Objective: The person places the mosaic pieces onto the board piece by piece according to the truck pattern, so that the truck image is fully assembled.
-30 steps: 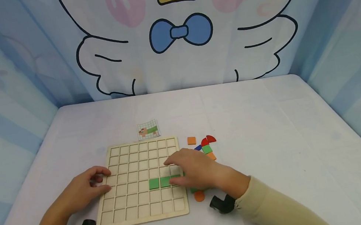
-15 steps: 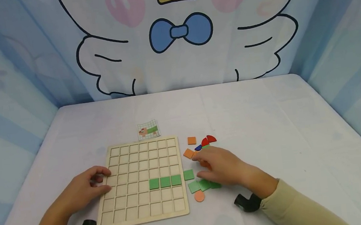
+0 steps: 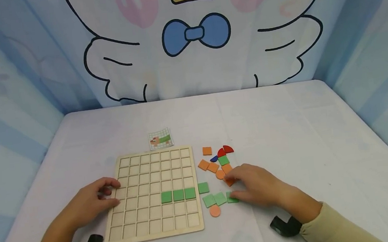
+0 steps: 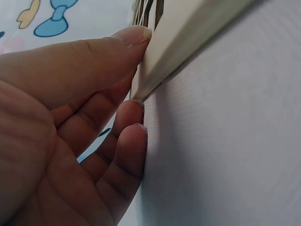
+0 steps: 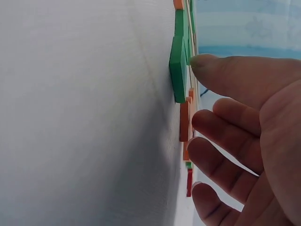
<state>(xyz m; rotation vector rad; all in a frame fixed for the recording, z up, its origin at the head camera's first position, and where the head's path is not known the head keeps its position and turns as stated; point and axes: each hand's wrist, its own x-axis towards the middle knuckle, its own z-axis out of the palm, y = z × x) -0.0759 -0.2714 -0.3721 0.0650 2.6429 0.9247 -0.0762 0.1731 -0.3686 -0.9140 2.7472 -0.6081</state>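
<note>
A wooden grid board (image 3: 139, 239) lies on the table, with a row of three green square tiles (image 3: 178, 195) in its cells. My left hand (image 3: 85, 203) rests at the board's left edge, and its thumb (image 4: 127, 40) touches the rim in the left wrist view. Right of the loose pieces is my right hand (image 3: 259, 185), fingers spread and loosely bent. Its thumb tip is at a loose green square tile (image 5: 178, 70); whether they touch I cannot tell. The index fingertip is over an orange tile (image 3: 229, 182), partly hidden by it.
Beside the board lie several orange tiles (image 3: 204, 165), green tiles (image 3: 209, 200), red quarter-circles (image 3: 228, 149), a blue half-circle (image 3: 214, 159) and orange discs (image 3: 215, 211). A small pattern card (image 3: 160, 139) lies behind the board. A printed curtain (image 3: 199, 72) stands at the table's back.
My right hand has moved right, off the board and over to the loose pieces, uncovering the third green tile in the row. The left hand stays at the board's edge.
</note>
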